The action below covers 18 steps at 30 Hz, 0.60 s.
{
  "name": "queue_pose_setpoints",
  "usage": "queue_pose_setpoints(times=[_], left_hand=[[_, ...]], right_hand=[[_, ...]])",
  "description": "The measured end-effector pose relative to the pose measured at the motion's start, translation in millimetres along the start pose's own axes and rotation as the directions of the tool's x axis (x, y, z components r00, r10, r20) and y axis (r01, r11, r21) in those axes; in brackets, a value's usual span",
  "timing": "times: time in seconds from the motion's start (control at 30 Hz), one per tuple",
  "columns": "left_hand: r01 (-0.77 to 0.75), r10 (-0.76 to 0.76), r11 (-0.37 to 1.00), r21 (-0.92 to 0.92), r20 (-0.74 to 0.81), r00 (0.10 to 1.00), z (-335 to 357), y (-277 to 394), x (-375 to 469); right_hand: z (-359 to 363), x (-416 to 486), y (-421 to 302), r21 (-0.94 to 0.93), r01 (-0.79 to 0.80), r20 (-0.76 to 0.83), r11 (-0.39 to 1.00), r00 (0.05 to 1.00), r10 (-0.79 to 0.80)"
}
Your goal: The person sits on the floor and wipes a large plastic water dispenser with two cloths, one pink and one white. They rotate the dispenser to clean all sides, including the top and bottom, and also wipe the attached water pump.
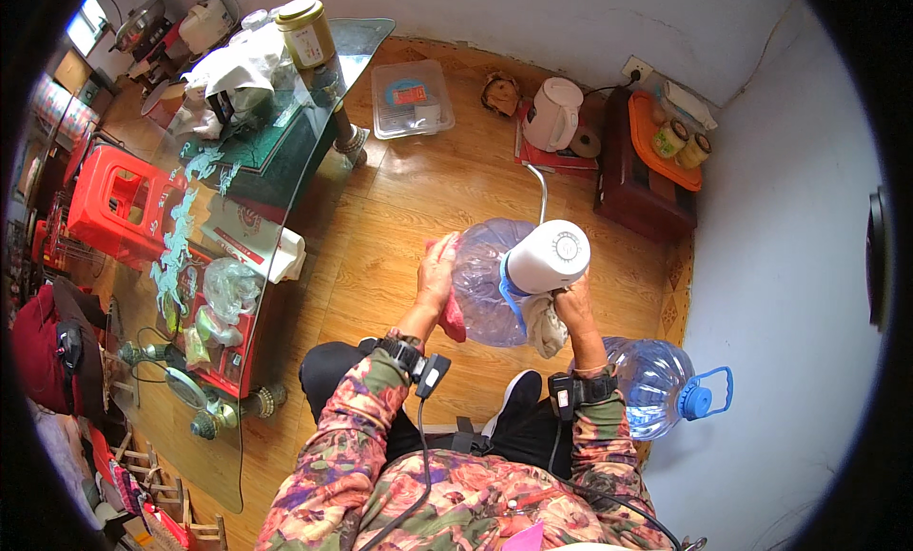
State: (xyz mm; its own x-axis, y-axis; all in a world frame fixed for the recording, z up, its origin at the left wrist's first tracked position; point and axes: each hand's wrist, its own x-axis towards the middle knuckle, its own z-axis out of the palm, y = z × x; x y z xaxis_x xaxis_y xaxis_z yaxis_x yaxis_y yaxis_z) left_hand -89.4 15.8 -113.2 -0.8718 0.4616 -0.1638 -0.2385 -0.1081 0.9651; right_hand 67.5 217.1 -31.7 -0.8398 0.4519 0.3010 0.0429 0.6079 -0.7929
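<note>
A large clear plastic water bottle [479,283] stands on the floor in front of me, topped by a white electric water pump [549,257] with a bent metal spout [540,191] pointing away from me. My left hand [436,276] presses a red cloth [454,316] against the bottle's left side. On the right, my right hand [576,305] is at the bottle neck, just below the pump head, partly hidden by it. A whitish cloth [546,328] hangs beside that hand; whether the fingers grip it I cannot tell. A blue handle [511,294] circles the neck.
A second water bottle [645,387] with a blue cap lies by the right wall. A white electric kettle [553,116] and a dark red box [635,166] bearing an orange tray [653,134] are at the back right. A glass-topped table [285,201] stands left; a plastic container [412,98] lies behind.
</note>
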Motion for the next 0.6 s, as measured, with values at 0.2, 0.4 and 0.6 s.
queue_pose_setpoints(times=[0.2,0.4,0.6], left_hand=[[-0.442,0.409,0.889,0.119,0.226,0.884,50,72,-37],[-0.425,0.477,0.72,0.548,0.053,0.877,29,23,-24],[-0.092,0.059,0.944,-0.318,-0.11,0.992,-4,-47,-28]], right_hand=[[2,0,5,-0.005,-0.017,0.0,1.0,1.0,0.017],[4,0,3,-0.028,-0.022,-0.066,0.999,0.998,0.02],[5,0,3,-0.016,0.024,-0.051,1.0,0.998,-0.024]])
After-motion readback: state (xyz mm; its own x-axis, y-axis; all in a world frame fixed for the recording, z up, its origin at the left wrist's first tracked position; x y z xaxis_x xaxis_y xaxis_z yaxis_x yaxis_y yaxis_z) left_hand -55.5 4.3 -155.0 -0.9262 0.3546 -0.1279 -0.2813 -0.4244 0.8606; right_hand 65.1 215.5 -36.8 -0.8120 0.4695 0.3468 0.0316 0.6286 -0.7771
